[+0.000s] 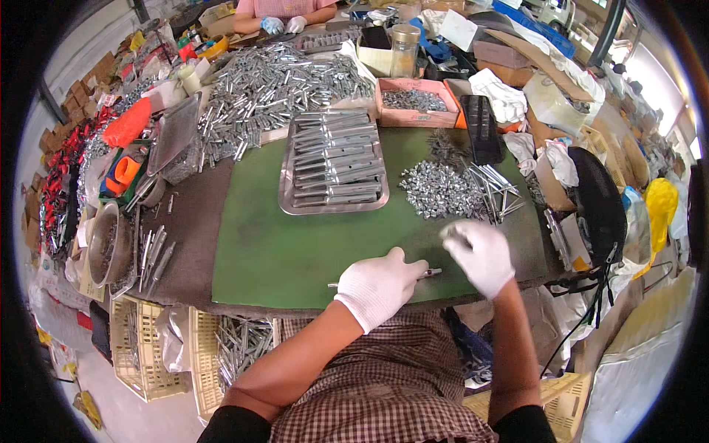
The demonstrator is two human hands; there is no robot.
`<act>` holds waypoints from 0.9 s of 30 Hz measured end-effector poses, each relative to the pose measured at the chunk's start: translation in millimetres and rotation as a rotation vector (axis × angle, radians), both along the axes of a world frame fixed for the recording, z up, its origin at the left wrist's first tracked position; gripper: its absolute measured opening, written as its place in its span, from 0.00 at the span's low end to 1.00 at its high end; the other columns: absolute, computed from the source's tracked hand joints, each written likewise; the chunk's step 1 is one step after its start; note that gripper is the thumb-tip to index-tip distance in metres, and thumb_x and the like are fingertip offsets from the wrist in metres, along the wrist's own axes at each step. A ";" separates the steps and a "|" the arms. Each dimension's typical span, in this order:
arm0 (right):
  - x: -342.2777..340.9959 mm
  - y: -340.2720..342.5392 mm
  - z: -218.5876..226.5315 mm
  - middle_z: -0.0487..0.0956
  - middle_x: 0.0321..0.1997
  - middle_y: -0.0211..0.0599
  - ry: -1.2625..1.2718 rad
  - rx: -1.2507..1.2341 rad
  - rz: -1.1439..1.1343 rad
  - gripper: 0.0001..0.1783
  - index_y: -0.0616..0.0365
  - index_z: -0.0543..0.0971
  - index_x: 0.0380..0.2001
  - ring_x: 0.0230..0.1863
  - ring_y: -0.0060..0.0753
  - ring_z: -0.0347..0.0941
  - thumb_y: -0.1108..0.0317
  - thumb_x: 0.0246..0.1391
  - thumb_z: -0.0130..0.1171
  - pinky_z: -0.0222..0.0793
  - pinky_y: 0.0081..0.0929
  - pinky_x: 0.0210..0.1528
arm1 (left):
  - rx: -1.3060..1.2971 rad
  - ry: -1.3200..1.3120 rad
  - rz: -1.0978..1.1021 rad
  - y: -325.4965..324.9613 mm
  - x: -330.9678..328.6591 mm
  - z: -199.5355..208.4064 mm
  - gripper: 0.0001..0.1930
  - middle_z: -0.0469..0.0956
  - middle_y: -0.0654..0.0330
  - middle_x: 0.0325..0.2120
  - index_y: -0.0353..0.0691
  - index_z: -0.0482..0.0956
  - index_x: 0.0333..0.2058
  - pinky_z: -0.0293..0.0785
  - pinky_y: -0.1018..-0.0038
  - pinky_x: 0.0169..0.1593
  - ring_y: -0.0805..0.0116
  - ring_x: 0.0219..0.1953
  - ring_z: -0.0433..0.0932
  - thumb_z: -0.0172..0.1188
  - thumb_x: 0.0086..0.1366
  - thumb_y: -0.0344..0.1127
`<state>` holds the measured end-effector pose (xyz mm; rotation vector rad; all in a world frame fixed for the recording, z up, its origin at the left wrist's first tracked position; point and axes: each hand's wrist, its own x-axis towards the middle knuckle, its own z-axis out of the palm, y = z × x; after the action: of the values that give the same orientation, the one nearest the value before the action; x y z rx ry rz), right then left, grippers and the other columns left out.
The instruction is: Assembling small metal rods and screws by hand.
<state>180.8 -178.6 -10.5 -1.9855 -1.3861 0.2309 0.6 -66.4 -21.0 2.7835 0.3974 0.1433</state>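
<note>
My left hand (380,284), in a white knit glove, is closed around a slim metal rod (430,273) just above the near edge of the green mat (273,258). Both ends of the rod stick out past the fingers. To its right, my gloved right hand (481,255) is raised with its fingertips pinched together and slightly blurred; what they hold, if anything, is too small to make out. Just beyond the right hand lie a heap of small shiny metal pieces (439,190) and a few loose thin rods (501,188). A metal tray (334,205) holds several stacked metal rods (336,159).
A large heap of metal parts (273,88) covers the far left. Behind the mat stand a pink box (380,100) of small pieces, a glass jar (404,52) and a black case (481,125). A metal bowl (103,244) sits left. Across the table is another person's gloved hand (296,24).
</note>
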 end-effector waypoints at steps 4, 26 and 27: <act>-34.6 -23.8 -21.3 0.79 0.29 0.39 0.057 0.043 -0.069 0.07 0.61 0.80 0.28 0.30 0.36 0.76 0.72 0.42 0.65 0.72 0.27 0.35 | 0.024 0.015 0.000 -4.1 3.3 8.2 0.14 0.71 0.57 0.27 0.53 0.77 0.45 0.76 0.64 0.27 0.59 0.25 0.77 0.54 0.61 0.40; 25.5 -20.9 -22.9 0.80 0.34 0.42 -0.114 0.080 -0.433 0.09 0.59 0.81 0.31 0.35 0.45 0.77 0.65 0.50 0.62 0.72 0.34 0.40 | 0.033 -0.020 -0.009 -4.3 4.8 4.4 0.11 0.71 0.57 0.27 0.54 0.76 0.44 0.76 0.64 0.26 0.59 0.25 0.78 0.53 0.63 0.42; 37.6 -15.6 -25.1 0.79 0.35 0.43 -0.121 0.023 -0.461 0.10 0.59 0.81 0.31 0.36 0.47 0.77 0.64 0.50 0.62 0.71 0.36 0.40 | 0.041 -0.029 -0.007 -3.5 5.7 4.4 0.11 0.71 0.57 0.27 0.54 0.76 0.44 0.76 0.64 0.26 0.59 0.25 0.78 0.53 0.63 0.42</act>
<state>218.4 -194.2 -35.6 -2.2638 -0.9560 -0.1172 6.3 -69.9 -16.7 2.8190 0.3816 0.1921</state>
